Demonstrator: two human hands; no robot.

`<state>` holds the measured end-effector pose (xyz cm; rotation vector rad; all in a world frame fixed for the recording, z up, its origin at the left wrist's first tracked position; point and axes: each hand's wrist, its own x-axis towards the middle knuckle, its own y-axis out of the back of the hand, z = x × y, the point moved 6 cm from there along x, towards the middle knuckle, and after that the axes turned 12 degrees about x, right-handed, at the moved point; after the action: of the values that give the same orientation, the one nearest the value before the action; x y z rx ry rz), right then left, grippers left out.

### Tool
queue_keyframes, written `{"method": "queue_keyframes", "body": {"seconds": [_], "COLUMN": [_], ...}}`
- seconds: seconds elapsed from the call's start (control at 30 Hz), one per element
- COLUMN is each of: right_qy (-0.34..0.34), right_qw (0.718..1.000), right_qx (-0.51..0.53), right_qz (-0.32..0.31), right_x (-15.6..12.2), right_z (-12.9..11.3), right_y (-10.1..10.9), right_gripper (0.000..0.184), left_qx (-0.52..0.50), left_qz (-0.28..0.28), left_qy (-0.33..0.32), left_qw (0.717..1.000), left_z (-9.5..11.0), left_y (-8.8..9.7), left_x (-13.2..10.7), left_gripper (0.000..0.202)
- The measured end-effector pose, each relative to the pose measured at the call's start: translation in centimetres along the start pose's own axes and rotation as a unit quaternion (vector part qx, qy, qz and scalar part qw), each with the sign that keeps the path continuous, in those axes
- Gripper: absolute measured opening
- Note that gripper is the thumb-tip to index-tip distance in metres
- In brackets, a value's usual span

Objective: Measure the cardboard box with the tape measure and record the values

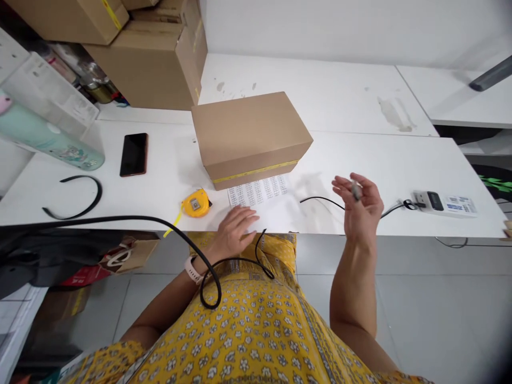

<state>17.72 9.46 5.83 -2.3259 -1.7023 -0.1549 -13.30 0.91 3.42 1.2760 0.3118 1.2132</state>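
My left hand rests at the front edge of the white table, fingers stretched out and touching a sheet of printed labels. A brown cardboard box stands partly over that sheet. Above the table at the right, my right hand is raised, palm up. Its thumb and fingers pinch a small greyish thing, too blurred to name. A thin black cable passes behind this hand. Left of my left hand lies a yellow tape measure with a bit of its tape out.
A white power strip with a plug lies at the right. On the left are a phone, a black headband-like loop and a mint bottle. Cartons are stacked behind. A thick black cable crosses before my left arm.
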Motion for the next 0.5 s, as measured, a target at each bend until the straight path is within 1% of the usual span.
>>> {"method": "queue_keyframes", "body": {"seconds": [0.03,0.1,0.17,0.23,0.27,0.33,0.43,0.5], "right_qy": [0.013,0.042,0.069,0.084,0.083,0.055,-0.006,-0.027], "right_qw": [0.999,0.985,0.954,0.924,0.914,0.905,0.899,0.897], "right_qx": [-0.042,-0.154,-0.268,-0.344,-0.371,-0.410,-0.438,-0.441], "right_qz": [-0.018,-0.063,-0.113,-0.143,-0.140,-0.103,-0.023,0.022], "right_x": [-0.8,-2.2,-3.2,-3.7,-3.9,-4.4,-6.1,-7.6], "right_z": [0.0,0.8,2.3,3.8,4.4,5.2,5.7,5.5], "right_y": [-0.4,-1.2,-1.9,-2.2,-2.0,-1.0,1.9,4.1], "right_gripper": [0.031,0.028,0.026,0.025,0.026,0.029,0.032,0.032], "left_qx": [-0.016,-0.023,-0.014,-0.003,0.001,0.003,0.013,0.031], "left_qz": [-0.028,-0.081,-0.127,-0.158,-0.163,-0.159,-0.145,-0.143], "left_qy": [-0.024,-0.041,-0.040,-0.036,-0.034,-0.027,-0.016,-0.013], "left_qw": [0.999,0.996,0.991,0.987,0.986,0.987,0.989,0.989], "left_z": [0.8,1.5,1.3,1.0,0.8,0.7,0.8,0.9], "left_y": [-1.0,-2.6,-3.6,-4.1,-4.2,-4.3,-4.6,-5.0], "left_x": [-0.1,-0.6,-1.3,-1.8,-2.0,-2.1,-2.0,-2.0], "left_gripper": [0.033,0.040,0.055,0.068,0.072,0.073,0.061,0.053]}}
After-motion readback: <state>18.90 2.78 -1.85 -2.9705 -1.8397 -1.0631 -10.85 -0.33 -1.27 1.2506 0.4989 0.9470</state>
